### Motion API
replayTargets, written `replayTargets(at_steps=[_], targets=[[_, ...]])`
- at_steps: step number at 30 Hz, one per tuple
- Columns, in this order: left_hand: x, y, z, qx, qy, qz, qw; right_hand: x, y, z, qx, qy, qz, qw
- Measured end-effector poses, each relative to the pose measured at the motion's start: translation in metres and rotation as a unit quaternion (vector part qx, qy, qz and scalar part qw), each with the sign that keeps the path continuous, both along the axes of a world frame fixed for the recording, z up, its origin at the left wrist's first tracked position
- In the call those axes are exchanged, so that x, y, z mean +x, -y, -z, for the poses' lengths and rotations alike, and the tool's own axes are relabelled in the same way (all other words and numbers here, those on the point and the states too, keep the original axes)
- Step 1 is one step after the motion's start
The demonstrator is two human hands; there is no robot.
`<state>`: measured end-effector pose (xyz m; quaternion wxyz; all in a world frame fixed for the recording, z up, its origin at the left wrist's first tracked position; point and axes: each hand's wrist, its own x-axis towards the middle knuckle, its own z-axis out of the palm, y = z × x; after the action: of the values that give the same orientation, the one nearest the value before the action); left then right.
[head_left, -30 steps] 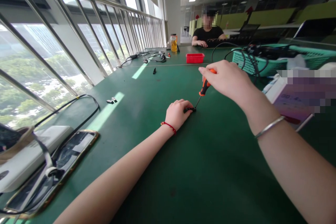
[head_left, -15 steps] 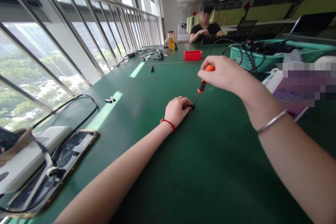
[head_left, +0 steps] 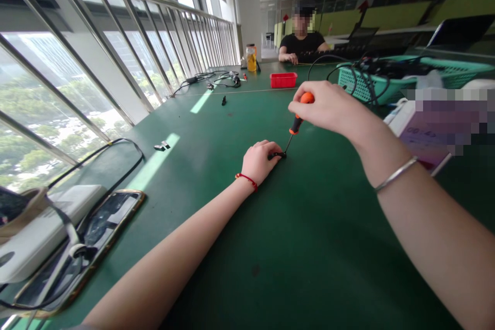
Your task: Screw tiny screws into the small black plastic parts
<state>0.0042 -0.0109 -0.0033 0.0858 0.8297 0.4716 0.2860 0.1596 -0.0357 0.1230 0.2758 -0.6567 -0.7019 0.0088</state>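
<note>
My right hand [head_left: 323,105] is closed round the orange and black handle of a screwdriver [head_left: 296,125]. Its shaft slants down and leftward, and the tip meets the end of a small black part [head_left: 281,154]. That part is pinched by the fingers of my left hand [head_left: 261,161], low over the green tabletop [head_left: 216,165]. Its exact kind is too small to tell, and the fingers cover some of it.
A red tray [head_left: 283,81] stands farther back, with a teal basket [head_left: 367,85] of cables to its right. Small black pieces [head_left: 162,146] lie at left. A phone [head_left: 112,221] and a white box-like device [head_left: 50,232] sit near left. A person [head_left: 303,41] sits across the table.
My right hand and the screwdriver handle have shifted slightly left. The left hand stays on the black part. Across the table, the person's hand has lowered.
</note>
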Motion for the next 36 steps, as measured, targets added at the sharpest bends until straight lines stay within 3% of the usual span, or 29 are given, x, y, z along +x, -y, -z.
replayTargets(at_steps=[3,10,16,24,29,36], targets=[[-0.0002,0.0001,0.0003,-0.001,-0.002,-0.001,1.0,-0.0004,0.0013,-0.0006,-0.014,0.004,0.015,1.0],[-0.0005,0.0007,-0.0008,0.0,-0.001,0.003,1.0,0.0001,-0.0003,0.0007,0.015,-0.008,-0.024,1.0],[-0.0002,0.0009,-0.0017,0.0,0.004,0.005,1.0,0.0004,-0.0005,-0.0003,-0.028,-0.022,-0.014,0.999],[-0.0009,0.0001,0.0001,0.004,0.005,0.007,1.0,0.0023,-0.0026,0.0018,-0.007,-0.016,-0.045,0.999],[-0.0002,0.0009,-0.0012,-0.004,0.001,0.003,1.0,0.0,-0.0009,0.0006,-0.008,-0.025,-0.012,1.0],[-0.0003,0.001,-0.0014,-0.002,0.0,0.001,1.0,0.0018,-0.002,0.0007,0.005,-0.009,-0.035,0.999]])
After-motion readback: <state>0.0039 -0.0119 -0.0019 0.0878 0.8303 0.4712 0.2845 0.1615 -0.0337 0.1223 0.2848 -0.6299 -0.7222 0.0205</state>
